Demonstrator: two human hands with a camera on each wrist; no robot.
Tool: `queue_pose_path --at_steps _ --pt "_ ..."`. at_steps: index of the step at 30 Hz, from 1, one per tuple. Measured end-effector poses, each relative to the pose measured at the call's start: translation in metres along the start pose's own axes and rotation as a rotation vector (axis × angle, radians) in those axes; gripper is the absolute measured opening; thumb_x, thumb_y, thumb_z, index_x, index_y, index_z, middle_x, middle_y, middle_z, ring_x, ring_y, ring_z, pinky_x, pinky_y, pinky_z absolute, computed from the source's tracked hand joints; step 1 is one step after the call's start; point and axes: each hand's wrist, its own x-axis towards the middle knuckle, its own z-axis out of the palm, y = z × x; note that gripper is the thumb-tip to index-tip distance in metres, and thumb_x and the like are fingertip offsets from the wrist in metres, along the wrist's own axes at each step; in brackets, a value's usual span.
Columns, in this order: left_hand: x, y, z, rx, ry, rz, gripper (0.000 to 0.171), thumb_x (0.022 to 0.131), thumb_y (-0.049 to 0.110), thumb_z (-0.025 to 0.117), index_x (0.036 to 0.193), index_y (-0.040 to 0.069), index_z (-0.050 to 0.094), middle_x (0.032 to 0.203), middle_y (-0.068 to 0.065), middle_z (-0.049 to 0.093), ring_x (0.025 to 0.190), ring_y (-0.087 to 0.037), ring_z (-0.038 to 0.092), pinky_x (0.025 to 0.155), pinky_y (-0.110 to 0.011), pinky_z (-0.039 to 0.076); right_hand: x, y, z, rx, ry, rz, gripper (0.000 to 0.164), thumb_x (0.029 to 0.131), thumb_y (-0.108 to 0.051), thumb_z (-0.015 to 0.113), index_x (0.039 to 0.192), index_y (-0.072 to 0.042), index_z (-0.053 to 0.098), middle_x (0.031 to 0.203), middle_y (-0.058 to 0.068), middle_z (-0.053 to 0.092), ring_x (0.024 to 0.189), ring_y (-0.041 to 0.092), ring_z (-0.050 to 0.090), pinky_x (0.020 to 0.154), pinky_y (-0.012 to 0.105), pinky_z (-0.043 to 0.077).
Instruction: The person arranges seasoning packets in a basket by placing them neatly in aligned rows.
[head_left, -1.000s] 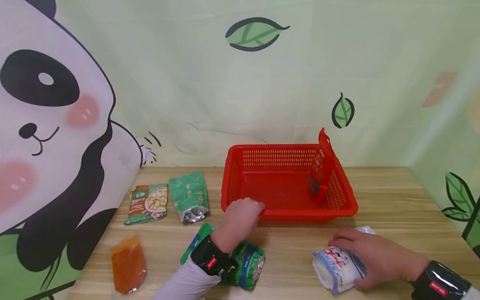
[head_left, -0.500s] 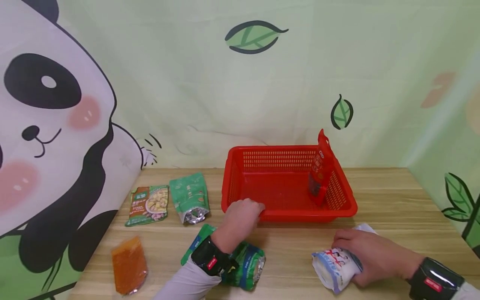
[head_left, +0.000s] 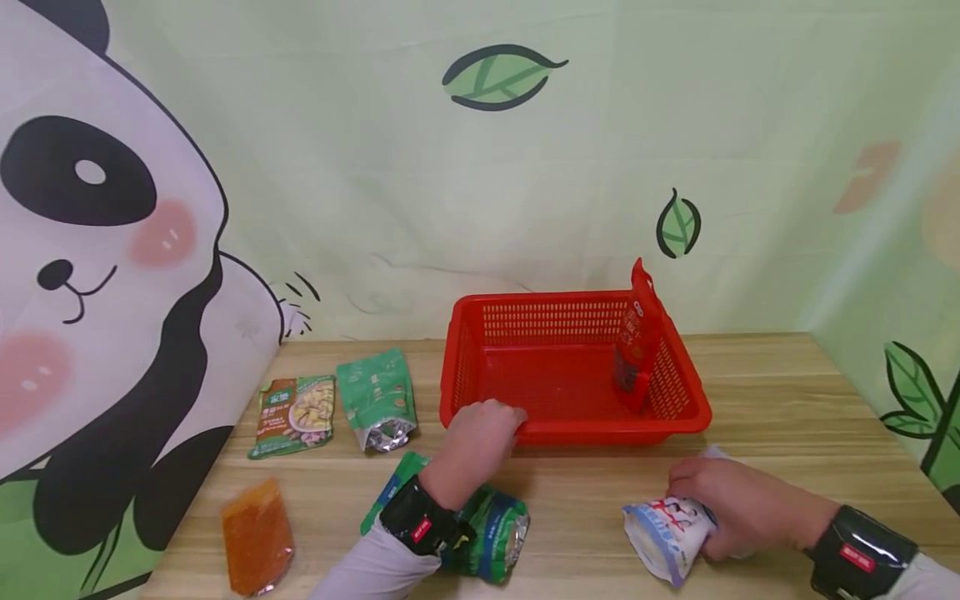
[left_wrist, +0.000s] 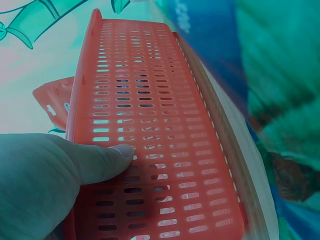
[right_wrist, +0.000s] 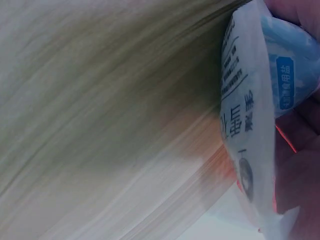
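My left hand [head_left: 480,437] grips the front rim of a red plastic basket [head_left: 555,432] near its left corner. In the left wrist view the thumb [left_wrist: 107,162] presses the basket's slotted outer wall; the fingers go over the rim, out of sight. My right hand [head_left: 742,508] holds a white and blue bag of salt [head_left: 667,533] across its middle, to the right in front of the basket. Printed characters show on the salt bag [right_wrist: 247,115] in the right wrist view, with fingers curled round it. A red pouch [head_left: 637,342] stands upright inside the basket at the right.
Under my left forearm lies a green and blue pouch [head_left: 491,533]. Left of the basket are a green pouch [head_left: 377,396] and a brown and green food packet [head_left: 296,414]. An orange-brown packet [head_left: 257,537] lies nearer. A printed cloth backdrop [head_left: 375,167] rises behind the table.
My right hand has closed more tightly round the salt bag, squeezing its middle. The left hand stays on the basket rim. The head view has shifted slightly.
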Motion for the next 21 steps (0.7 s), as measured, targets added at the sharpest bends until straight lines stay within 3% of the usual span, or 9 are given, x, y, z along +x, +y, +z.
queue_pose_path --at_steps 9,21 --pt "0.001 -0.001 0.001 -0.026 -0.001 0.005 0.026 0.087 0.024 0.083 0.109 0.014 0.077 0.075 0.003 0.073 0.061 -0.008 0.057 0.068 -0.02 0.053 0.003 -0.001 -0.004 0.055 -0.006 -0.026 0.036 0.068 -0.018 0.086 0.09 -0.036 0.065 0.086 -0.024 0.052 0.076 -0.005 0.047 0.067 0.019 0.043" --pt "0.0 -0.001 0.001 -0.006 -0.004 0.008 0.031 0.085 0.026 0.085 0.113 0.014 0.077 0.081 0.002 0.076 0.063 -0.009 0.059 0.07 -0.022 0.056 0.005 -0.01 -0.009 0.077 -0.018 0.039 0.031 0.071 -0.02 0.086 0.092 -0.034 0.069 0.085 -0.023 0.055 0.074 -0.004 0.049 0.066 0.02 0.043"
